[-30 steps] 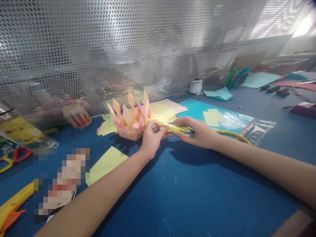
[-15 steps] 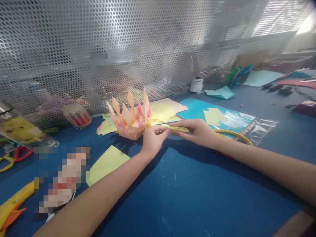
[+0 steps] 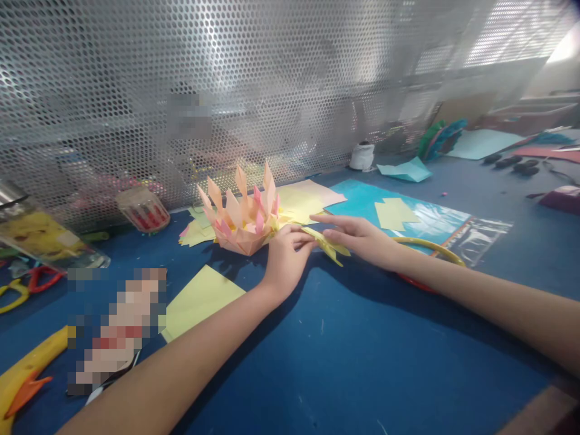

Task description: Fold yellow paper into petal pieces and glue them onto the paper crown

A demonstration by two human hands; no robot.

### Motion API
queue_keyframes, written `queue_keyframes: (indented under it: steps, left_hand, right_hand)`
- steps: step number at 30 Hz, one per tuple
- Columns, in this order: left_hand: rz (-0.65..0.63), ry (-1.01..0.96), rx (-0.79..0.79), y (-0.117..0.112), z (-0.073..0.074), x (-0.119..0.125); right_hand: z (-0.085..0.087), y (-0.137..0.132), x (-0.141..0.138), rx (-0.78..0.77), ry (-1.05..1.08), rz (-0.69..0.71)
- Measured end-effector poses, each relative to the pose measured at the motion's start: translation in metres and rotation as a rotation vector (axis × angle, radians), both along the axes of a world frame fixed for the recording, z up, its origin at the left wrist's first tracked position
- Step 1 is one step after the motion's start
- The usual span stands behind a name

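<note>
A yellow folded-paper piece (image 3: pixel 330 246) is pinched at its left end by my left hand (image 3: pixel 290 257). Its pointed flaps fan out to the right. My right hand (image 3: pixel 369 241) has its index finger stretched out above the piece, and the thumb is close to the flaps; I cannot tell if it touches them. Just left of my left hand stands a peach origami lotus (image 3: pixel 244 235) with upright pointed petals and pink ones inside. A yellow paper sheet (image 3: pixel 203 302) lies beside my left forearm. Past my right wrist, a yellow-handled tool (image 3: pixel 430 246) is partly hidden, probably scissors.
A perforated metal panel (image 3: pixel 272 84) closes off the back. Against it lie a jar (image 3: pixel 145 208), a bottle (image 3: pixel 40 232) and paper sheets (image 3: pixel 312 196). A blue packet (image 3: pixel 362 199) and teal paper (image 3: pixel 405 169) sit to the right. Scissor handles (image 3: pixel 43 279) show far left.
My right fingers have spread apart and come off the yellow folded paper. Its flaps now splay downward and to the right, while my left hand keeps its pinch.
</note>
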State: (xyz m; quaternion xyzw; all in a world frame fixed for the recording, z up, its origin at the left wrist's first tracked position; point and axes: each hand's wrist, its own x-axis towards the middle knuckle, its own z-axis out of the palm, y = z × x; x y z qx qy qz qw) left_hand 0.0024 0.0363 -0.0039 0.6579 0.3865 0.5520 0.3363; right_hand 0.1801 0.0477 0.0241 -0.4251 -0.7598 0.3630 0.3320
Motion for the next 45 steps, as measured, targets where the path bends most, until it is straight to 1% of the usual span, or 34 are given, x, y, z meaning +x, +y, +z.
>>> queue_keyframes:
  steps: [6,11,15,18,25,28,31,35,38,41,45]
  left_hand:
    - [0.037,0.067,0.094,-0.002,0.001,0.000]
    - [0.058,0.107,0.151,-0.002,0.001,0.000]
    - [0.061,0.199,0.214,-0.003,0.000,-0.001]
    - [0.065,0.277,0.243,-0.004,0.000,-0.002]
    - [0.027,0.433,0.237,-0.007,0.001,0.002]
    - [0.010,0.464,0.245,-0.007,0.000,0.005]
    - [0.002,0.470,0.251,-0.007,-0.001,0.005]
    - [-0.042,0.451,0.254,-0.009,0.000,0.003]
    - [-0.084,0.384,0.245,-0.010,0.001,0.003]
    - [-0.088,0.249,0.214,-0.011,0.001,0.004]
    - [-0.040,0.024,0.112,-0.009,0.002,0.005]
  right_hand:
    - [-0.007,0.001,-0.001,-0.126,0.012,-0.095]
    - [-0.007,-0.005,-0.005,-0.185,0.036,-0.150]
    - [-0.008,-0.010,-0.009,-0.229,0.081,-0.191]
    - [-0.010,-0.010,-0.010,-0.275,0.128,-0.186]
    - [-0.011,-0.006,-0.009,-0.374,0.313,-0.122]
    - [-0.012,-0.003,-0.007,-0.395,0.367,-0.098]
    - [-0.014,0.000,-0.005,-0.394,0.395,-0.106]
    - [-0.014,0.002,-0.005,-0.391,0.400,-0.163]
    - [-0.010,-0.001,-0.008,-0.377,0.387,-0.192]
    - [-0.005,-0.005,-0.011,-0.352,0.363,-0.196]
    - [-0.004,-0.007,-0.012,-0.299,0.326,-0.195]
